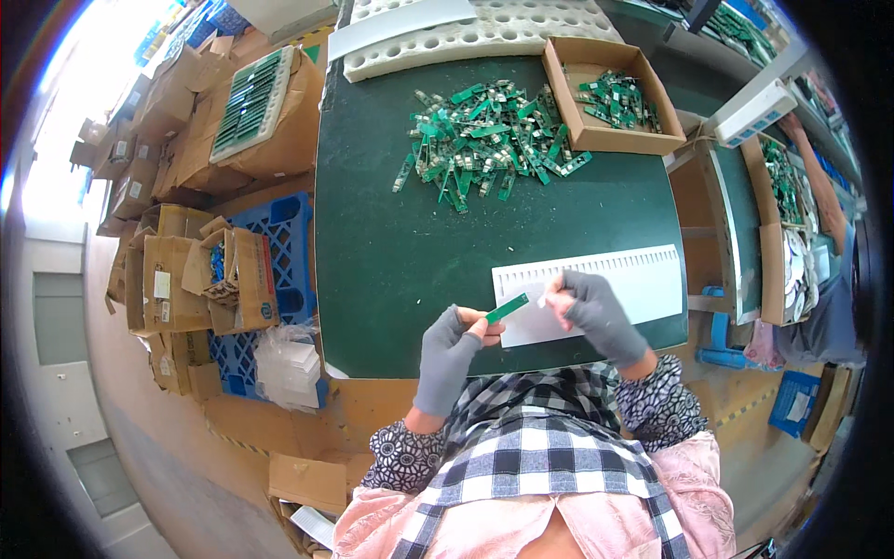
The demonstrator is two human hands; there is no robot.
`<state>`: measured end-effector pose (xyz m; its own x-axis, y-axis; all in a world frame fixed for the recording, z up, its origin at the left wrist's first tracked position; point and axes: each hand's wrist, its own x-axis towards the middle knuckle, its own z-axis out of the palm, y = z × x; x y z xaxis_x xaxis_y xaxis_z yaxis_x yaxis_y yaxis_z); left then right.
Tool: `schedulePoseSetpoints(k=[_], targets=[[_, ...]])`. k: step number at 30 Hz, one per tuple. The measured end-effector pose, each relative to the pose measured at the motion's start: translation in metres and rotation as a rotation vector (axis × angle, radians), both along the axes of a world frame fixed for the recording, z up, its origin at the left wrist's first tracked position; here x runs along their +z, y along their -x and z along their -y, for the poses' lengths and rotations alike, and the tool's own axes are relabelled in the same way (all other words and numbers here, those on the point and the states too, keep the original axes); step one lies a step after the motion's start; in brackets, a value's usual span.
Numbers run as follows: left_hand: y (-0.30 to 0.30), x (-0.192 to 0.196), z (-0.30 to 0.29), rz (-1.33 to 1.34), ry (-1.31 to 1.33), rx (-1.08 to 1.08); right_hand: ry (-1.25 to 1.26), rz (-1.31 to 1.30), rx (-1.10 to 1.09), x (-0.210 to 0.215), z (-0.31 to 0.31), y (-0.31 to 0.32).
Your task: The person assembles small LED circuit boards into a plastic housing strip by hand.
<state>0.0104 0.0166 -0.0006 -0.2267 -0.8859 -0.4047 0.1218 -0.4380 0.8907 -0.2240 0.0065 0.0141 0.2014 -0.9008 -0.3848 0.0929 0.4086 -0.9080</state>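
Observation:
My left hand (453,347), in a grey fingerless glove, pinches one end of a narrow green circuit board (507,308) above the table's front edge. Close to its other end is my right hand (596,312), gloved the same way, with thumb and fingertips drawn together. A tiny white piece (542,302) shows at those fingertips; its kind is too small to make out. Under the right hand lies a white sheet (643,291) with a row of small slot-like marks along its far edge. Farther back, a loose heap of similar circuit boards (484,135) covers part of the dark green tabletop (400,270).
A cardboard tray (610,140) with more boards stands at the back right, beside a white foam block with holes (484,37). Cartons (177,279) and a blue pallet (296,252) are left of the table. Another person's arm (819,177) reaches in at the far right.

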Motion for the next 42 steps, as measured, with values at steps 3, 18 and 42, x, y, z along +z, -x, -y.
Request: schedulePoseSetpoints(k=[3,18,42], targets=[[0.002,0.004,0.001,0.030,-0.004,-0.004,0.006,-0.052,-0.047,-0.009,-0.009,-0.021],[0.004,-0.001,-0.001,0.061,0.012,-0.009,0.314,-0.562,-0.046,-0.016,-0.013,-0.048],[0.005,-0.002,0.002,0.076,0.006,-0.005,0.325,-0.585,-0.099,-0.020,-0.012,-0.055]])
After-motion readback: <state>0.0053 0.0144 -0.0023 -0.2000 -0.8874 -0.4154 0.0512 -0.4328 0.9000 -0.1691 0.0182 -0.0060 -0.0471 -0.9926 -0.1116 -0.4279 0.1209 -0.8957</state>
